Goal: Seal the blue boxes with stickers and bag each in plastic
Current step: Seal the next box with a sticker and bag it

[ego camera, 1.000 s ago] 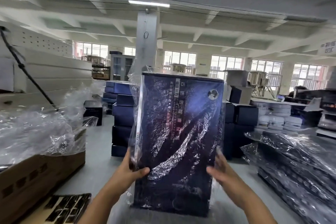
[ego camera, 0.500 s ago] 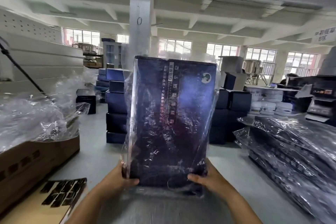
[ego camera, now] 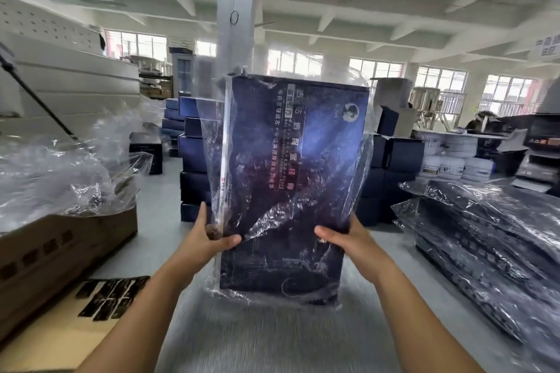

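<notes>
A wide workshop hall lies ahead of me, with a white pillar down the middle and windows along the far wall. The grey surface below my arms is smeared by blur.

I hold a blue box upright, off the surface, in front of me and inside a clear plastic bag. The film is creased over the box's face and hangs slack past its left edge and under its bottom. Its top edge fades against the bright windows, so I cannot tell whether the bag's mouth is open or folded.

My left hand grips the box's lower left edge through the film, thumb across the front. My right hand grips the lower right edge the same way. The fingers of both hands wrap behind the box and are hidden there. The print on the box is too blurred to read.

Behind the box a stack of blue boxes is partly covered by it. At my left a brown carton, cut off by the frame, holds crumpled clear bags. Near it lies a sheet of dark rectangles that I cannot identify. At my right, bagged dark boxes lie stacked and run out of the frame.
</notes>
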